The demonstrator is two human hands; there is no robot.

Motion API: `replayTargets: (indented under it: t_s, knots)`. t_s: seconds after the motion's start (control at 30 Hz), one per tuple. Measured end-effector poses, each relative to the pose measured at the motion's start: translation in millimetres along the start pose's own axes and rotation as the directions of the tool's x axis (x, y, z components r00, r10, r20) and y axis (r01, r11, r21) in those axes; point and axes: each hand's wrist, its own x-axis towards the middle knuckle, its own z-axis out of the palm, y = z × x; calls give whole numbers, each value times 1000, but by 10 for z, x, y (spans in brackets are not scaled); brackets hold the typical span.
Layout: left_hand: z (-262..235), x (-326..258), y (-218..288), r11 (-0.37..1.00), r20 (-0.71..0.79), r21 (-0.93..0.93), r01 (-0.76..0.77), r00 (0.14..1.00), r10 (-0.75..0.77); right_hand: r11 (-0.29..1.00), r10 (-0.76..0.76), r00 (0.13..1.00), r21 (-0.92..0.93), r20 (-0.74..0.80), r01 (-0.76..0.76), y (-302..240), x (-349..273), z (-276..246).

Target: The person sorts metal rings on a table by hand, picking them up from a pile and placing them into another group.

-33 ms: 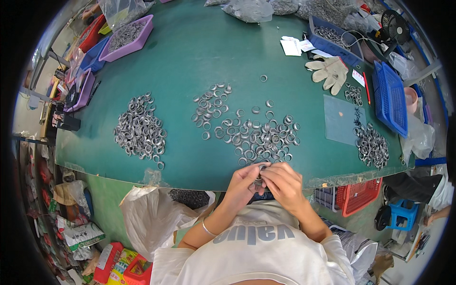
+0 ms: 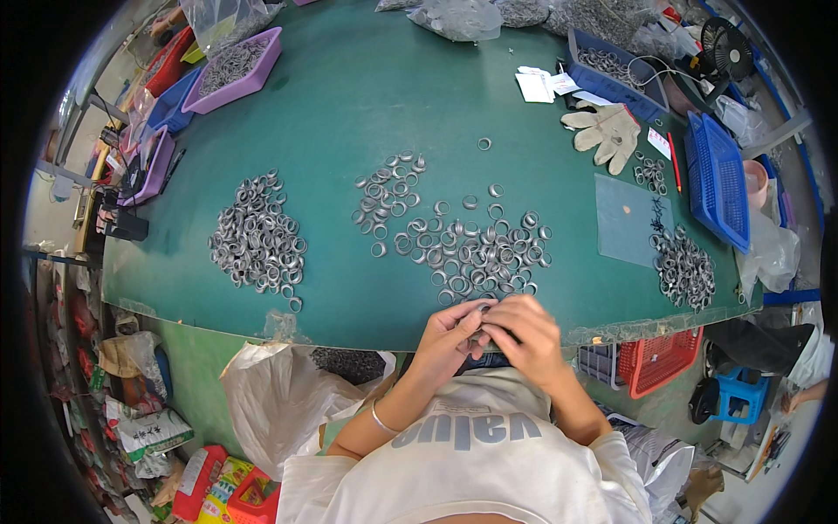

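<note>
At the near edge of the green table point(image 2: 349, 297), the left hand point(image 2: 443, 335) pinches a small grey metal ring point(image 2: 484, 308), likely light, stiff, best held by its rim; the blurred right hand's point(image 2: 528, 336) grip is unclear.

You wear a white short-sleeved T-shirt point(image 2: 515, 480), its front printed with large blue-grey lettering point(image 2: 502, 428) and a smaller, fainter line of print point(image 2: 463, 408). A thin, pale, silvery bracelet point(image 2: 381, 421) encircles your left forearm point(image 2: 360, 438).
</note>
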Motion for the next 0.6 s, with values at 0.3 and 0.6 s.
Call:
replayTargets:
  t_s: [0.3, 0.6]
  knots:
    - [-18, -25, 20, 990, 42, -137, -40, 998, 47, 832, 165, 961, -492, -220, -255, 753, 143, -244]
    - [128, -66, 19, 1000, -65, -15, -22, 998, 21, 991, 99, 993, -89, -63, -105, 180, -73, -150]
